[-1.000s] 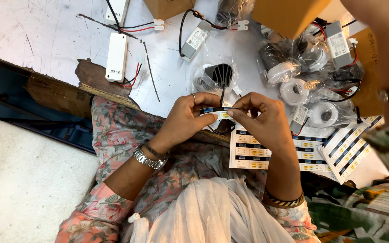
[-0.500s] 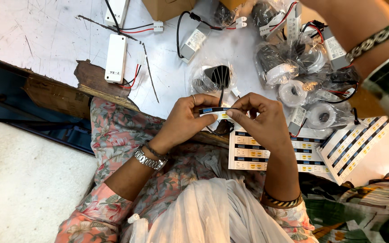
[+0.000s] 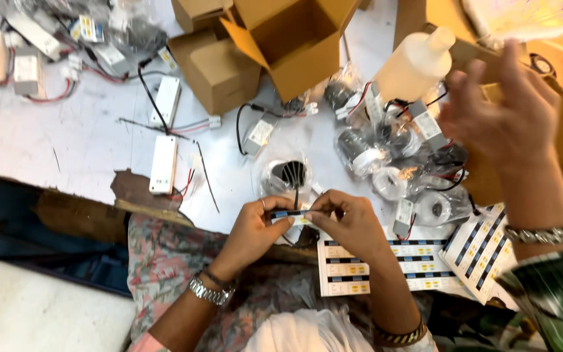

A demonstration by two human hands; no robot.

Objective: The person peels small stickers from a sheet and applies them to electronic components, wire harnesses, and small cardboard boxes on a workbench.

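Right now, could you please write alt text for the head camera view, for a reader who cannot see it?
A person's left hand and right hand pinch a small label strip between them above a white table strewn with wired white boxes, bagged parts and open cardboard boxes. Label sheets lie below, and another person's hand reaches in from the right.

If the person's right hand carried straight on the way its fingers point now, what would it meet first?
The right hand points left along the small label strip, so it would likely meet the left hand first, whose fingertips pinch the strip's other end; depth is hard to judge.
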